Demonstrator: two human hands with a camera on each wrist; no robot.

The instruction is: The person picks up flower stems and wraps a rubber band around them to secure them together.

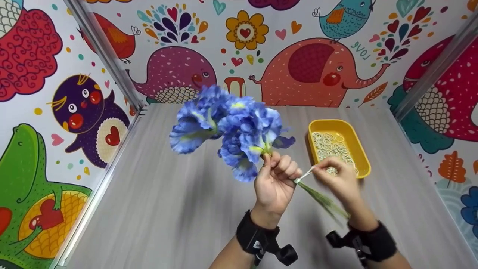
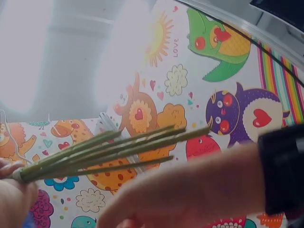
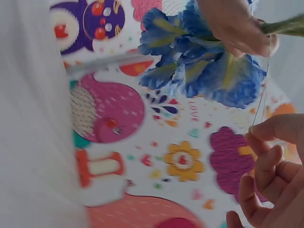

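Blue ruffled artificial-flower bunch (image 1: 244, 129) | in my left grip (image 1: 275, 183), closed round its thin green stems (image 1: 322, 198) | right grip (image 1: 340, 181) pinches stretched pale elastic loop (image 1: 306, 174) | overpulling could snap it

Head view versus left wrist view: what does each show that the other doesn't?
Only the head view shows the yellow tray of pale bands, the blue flowers in full, and the right hand pinching the stretched band.

Only the left wrist view shows the rayed sun drawing, the spotted giraffe drawing and the individual stem ends sharply; the head view blurs them.

Both share the left hand holding the green stems, the purple penguin drawing and the green crocodile drawing.
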